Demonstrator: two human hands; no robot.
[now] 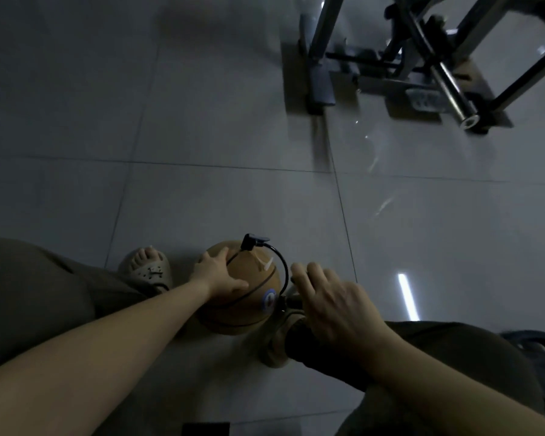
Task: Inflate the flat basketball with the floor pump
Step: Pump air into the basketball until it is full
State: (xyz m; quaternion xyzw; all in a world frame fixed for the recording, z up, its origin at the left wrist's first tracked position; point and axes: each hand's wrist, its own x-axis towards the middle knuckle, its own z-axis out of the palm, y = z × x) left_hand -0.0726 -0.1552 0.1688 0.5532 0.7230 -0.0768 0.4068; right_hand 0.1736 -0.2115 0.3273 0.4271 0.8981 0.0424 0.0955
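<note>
Sandal [145, 265] on the left foot stands on the floor [202, 199] just left of the ball [249, 303], likely blocking any roll to that side. Left hand [217, 275] lies flat on the ball's upper left face, fingers spread and straight, pressing rather than gripping. This steadies the ball so the needle is not pulled out. The ball rests on the floor between both feet and looks round; firmness cannot be judged by sight. Pump head [254, 242] stands at the ball's top, at the valve. Hose [285, 269] arcs from the head down the ball's right side to the pump [291, 302] in a slack, unkinked loop. Right hand [331, 300] sits over the pump's top with bent fingers. The handle is hidden beneath it, so a closed grip cannot be confirmed. Right foot [276, 341] sits below that hand, probably pinning the pump base. Step in hand: pumping strokes. Plate [541, 350] lies at far right.
</note>
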